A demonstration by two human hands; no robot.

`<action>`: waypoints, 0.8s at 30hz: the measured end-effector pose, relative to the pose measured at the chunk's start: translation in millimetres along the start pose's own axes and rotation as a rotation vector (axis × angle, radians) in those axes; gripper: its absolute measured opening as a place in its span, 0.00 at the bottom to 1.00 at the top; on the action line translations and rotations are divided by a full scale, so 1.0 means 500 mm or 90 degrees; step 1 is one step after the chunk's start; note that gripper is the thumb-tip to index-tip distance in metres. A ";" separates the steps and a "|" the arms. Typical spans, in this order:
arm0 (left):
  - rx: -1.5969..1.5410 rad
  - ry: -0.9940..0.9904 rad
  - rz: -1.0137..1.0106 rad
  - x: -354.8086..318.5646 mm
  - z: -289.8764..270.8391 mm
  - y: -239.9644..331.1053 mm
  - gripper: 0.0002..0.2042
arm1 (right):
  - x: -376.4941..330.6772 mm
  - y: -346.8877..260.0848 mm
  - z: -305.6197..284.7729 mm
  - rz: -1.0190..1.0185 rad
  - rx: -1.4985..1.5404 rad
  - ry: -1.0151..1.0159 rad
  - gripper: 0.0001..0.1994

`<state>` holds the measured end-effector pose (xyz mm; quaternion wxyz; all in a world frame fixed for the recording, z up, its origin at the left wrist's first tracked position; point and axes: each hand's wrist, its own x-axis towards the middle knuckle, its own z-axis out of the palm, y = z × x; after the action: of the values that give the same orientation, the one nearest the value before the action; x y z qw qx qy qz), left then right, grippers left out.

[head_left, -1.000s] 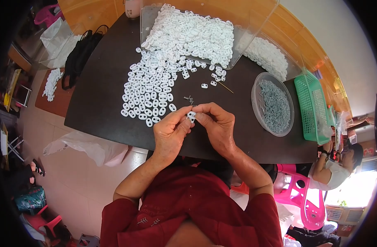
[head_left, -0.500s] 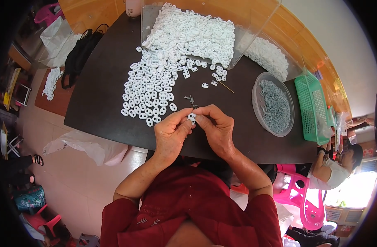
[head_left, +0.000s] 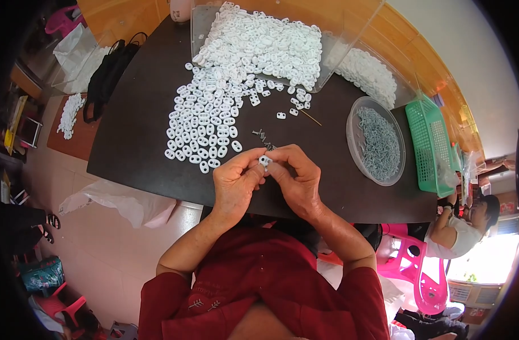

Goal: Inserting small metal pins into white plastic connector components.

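Observation:
Between the fingertips of both hands is a small white plastic piece with holes (head_left: 265, 161), held over the near part of the dark table. My left hand (head_left: 237, 177) pinches it from the left, and my right hand (head_left: 297, 177) grips it from the right with thumb and bent fingers. Whether a screw is in it is hidden by the fingers. Just beyond the fingertips lie several small grey screws (head_left: 262, 136). To the left of them spread many loose white two-holed oval pieces (head_left: 201, 130).
A clear bin heaped with white pieces (head_left: 265, 48) stands at the far side. To the right are a round tub of screws (head_left: 378, 144) and a green basket (head_left: 429, 144). A thin stick (head_left: 310, 117) lies mid-table. Another person (head_left: 460, 229) sits at the right.
The white piece has turned slightly between my fingers. Both hands stay in nearly the same place.

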<state>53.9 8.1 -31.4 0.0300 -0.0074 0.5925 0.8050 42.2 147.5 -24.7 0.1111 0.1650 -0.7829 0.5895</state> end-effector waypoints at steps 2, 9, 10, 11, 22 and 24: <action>-0.020 0.000 -0.004 0.001 -0.002 0.000 0.12 | -0.003 -0.002 -0.002 0.012 -0.008 -0.016 0.12; -0.087 0.011 -0.009 0.008 0.000 0.006 0.11 | -0.003 -0.012 -0.007 -0.079 -0.119 -0.038 0.18; -0.088 0.019 -0.009 0.008 0.002 0.009 0.11 | -0.004 -0.013 -0.007 -0.090 -0.135 -0.025 0.18; -0.087 0.018 -0.009 0.007 0.003 0.013 0.11 | -0.004 -0.013 -0.007 -0.090 -0.135 -0.024 0.18; -0.118 -0.068 0.014 0.003 -0.010 0.002 0.12 | -0.012 -0.009 -0.006 -0.096 -0.090 0.042 0.14; -0.119 -0.056 0.014 0.001 -0.012 0.003 0.12 | -0.008 -0.018 -0.004 -0.103 -0.098 0.036 0.15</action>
<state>53.1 2.1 -31.8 0.0464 0.0315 0.5130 0.8566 49.4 147.6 -17.8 0.1927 0.2020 -0.8065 0.5212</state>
